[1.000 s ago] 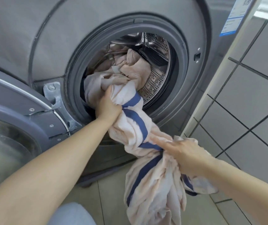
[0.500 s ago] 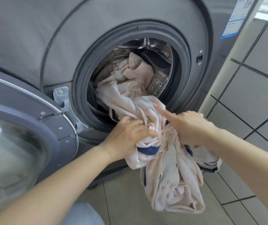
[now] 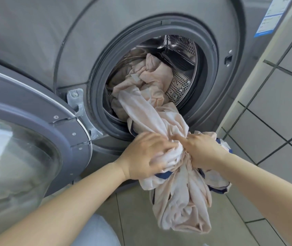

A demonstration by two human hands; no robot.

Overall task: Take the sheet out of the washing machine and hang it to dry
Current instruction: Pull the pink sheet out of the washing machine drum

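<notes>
Head cam: left hand (image 3: 146,156) & right hand (image 3: 202,150) both bunch the sheet (image 3: 175,192), half out of the washing machine (image 3: 159,20) drum. Prob. damp, heavy, floppy; regrip nearer the drum.

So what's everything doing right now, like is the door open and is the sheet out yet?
Washing machine door: swung open.
Sheet: partly out, one end in the drum, the other hanging above the floor.
Left hand: grips the sheet.
Right hand: grips the sheet.
</notes>
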